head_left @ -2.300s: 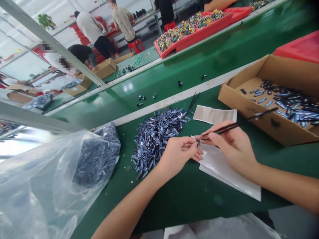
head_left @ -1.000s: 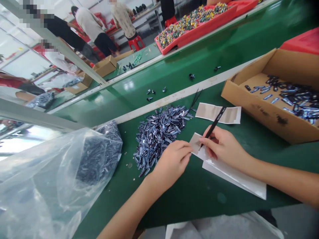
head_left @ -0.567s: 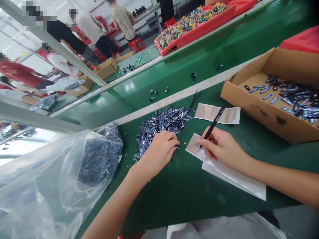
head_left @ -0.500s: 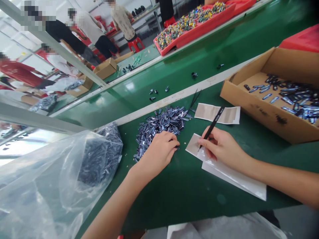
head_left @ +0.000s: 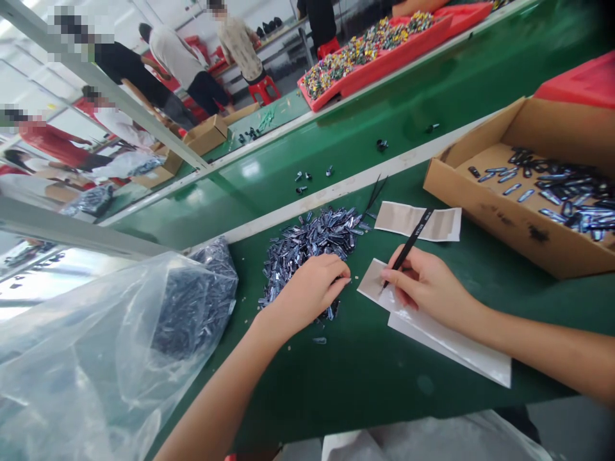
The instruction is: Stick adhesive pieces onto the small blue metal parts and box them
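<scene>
First, the left hand (head_left: 307, 294): palm down, fingers curled together, resting on the near edge of a heap of small dark metallic parts (head_left: 307, 243). The heap runs from under the fingers to the far side of the hand. Whether the fingers pinch a piece cannot be told, as the hand hides it. Just below the fingertips, a few loose parts lie on the green belt (head_left: 379, 397), with one stray piece a little apart.

Next, the right hand (head_left: 427, 288): holding slim black tweezers (head_left: 410, 238) like a pen, thumb and fingers closed around the shank. The tool tilts with its tips down at a pale sheet (head_left: 372, 280) just left of the hand. That sheet lies over a larger white sheet (head_left: 446, 349) under the heel of the hand.

Beyond the right hand, a beige paper strip (head_left: 418, 222). A second pair of tweezers (head_left: 375, 194) lies between this strip and the far end of the heap.

Right of the hand and farther off, an open cardboard box (head_left: 500, 218) holding more dark parts. Left of the left hand, a clear plastic bag (head_left: 81, 378) packed with similar parts.

Past a white rail (head_left: 336, 189), a few small black fittings (head_left: 312, 176) and a red tray (head_left: 365, 70) of multicoloured parts.
</scene>
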A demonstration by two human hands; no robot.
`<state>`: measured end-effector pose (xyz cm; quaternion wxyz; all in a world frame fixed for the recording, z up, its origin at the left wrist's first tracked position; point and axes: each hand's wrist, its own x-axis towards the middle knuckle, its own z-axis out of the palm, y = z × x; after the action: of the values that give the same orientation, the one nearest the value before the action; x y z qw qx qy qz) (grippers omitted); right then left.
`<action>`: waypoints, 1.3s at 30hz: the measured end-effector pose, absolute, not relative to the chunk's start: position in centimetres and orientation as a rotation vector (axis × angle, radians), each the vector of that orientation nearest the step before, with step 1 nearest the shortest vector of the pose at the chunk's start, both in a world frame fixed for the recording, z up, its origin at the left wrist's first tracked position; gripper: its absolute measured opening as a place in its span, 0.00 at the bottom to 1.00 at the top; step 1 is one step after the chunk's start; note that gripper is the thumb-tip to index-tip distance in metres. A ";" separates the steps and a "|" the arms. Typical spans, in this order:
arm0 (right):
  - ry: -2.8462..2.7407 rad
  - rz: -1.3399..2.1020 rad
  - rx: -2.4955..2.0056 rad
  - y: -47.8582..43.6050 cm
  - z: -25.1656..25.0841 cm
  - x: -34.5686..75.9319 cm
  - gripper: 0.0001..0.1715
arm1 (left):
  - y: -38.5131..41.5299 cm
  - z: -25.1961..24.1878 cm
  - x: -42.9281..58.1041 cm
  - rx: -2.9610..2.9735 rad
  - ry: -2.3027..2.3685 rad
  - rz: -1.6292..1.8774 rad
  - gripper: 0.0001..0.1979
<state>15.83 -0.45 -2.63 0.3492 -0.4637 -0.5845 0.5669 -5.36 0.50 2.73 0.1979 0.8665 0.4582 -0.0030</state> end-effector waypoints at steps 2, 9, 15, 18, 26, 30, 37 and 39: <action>-1.503 1.476 -1.193 -0.5 -2.6 15.8 0.07 | 0.3 2.4 -5.5 2.406 1.312 0.104 0.09; -1.476 1.488 -1.186 -0.5 -2.6 15.7 0.07 | -1.2 2.2 -5.7 2.332 1.458 0.194 0.05; -1.494 1.476 -1.196 -0.4 -2.6 15.8 0.07 | -1.7 1.7 -5.0 2.302 1.502 0.125 0.05; -1.485 1.472 -1.194 -0.5 -2.5 15.7 0.06 | -1.8 1.6 -4.7 2.294 1.505 0.125 0.06; -1.363 1.480 -1.135 -0.2 -1.3 16.0 0.08 | -2.7 0.8 -2.8 1.613 1.473 0.567 0.06; -1.362 1.439 -1.134 -0.2 -0.4 16.4 0.07 | -3.3 0.1 -0.9 1.067 1.307 0.758 0.11; -1.541 1.324 -1.117 -0.8 -0.6 16.4 0.05 | -3.9 0.1 -0.1 0.771 1.195 0.789 0.10; -1.579 1.298 -1.112 -0.9 -0.8 16.4 0.06 | -3.9 0.0 -0.2 0.751 1.197 0.777 0.11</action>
<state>16.42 -0.92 -0.79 0.3961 -0.4387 -0.6230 0.5123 -0.24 -3.94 0.02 0.6921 0.3363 0.5358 0.3477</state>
